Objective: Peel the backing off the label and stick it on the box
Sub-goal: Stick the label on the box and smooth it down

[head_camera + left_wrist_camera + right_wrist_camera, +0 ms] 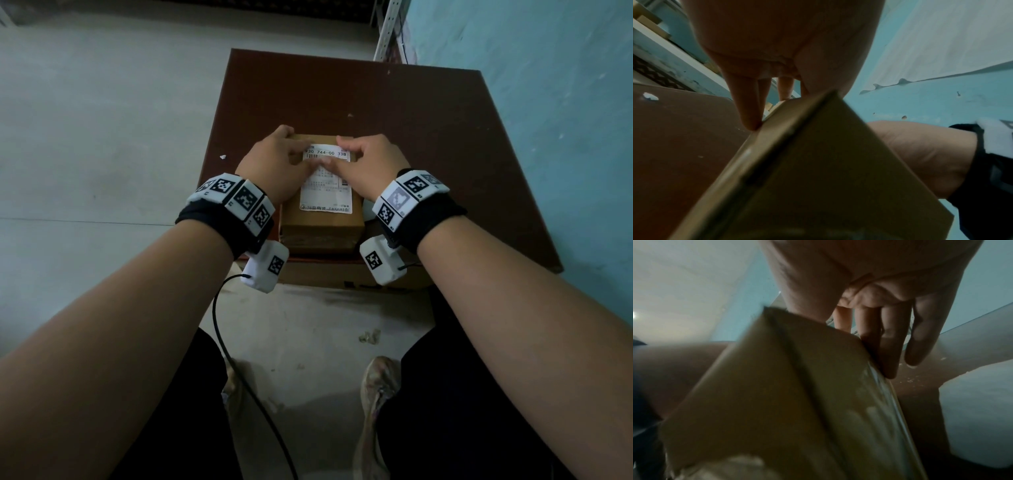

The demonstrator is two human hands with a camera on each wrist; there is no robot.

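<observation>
Left hand (274, 164) and right hand (368, 164) press the white printed paper label (327, 195) flat onto the brown cardboard box (322, 222) — grip on both: thumbs on label, fingers draped over box edges. Box sits on dark brown bench (411, 137).

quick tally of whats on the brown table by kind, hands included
cardboard box: 1
shipping label, lying on top of the box: 1
hands, left hand and right hand, both on the label: 2
white scrap near the table's left edge: 1
total: 5
</observation>
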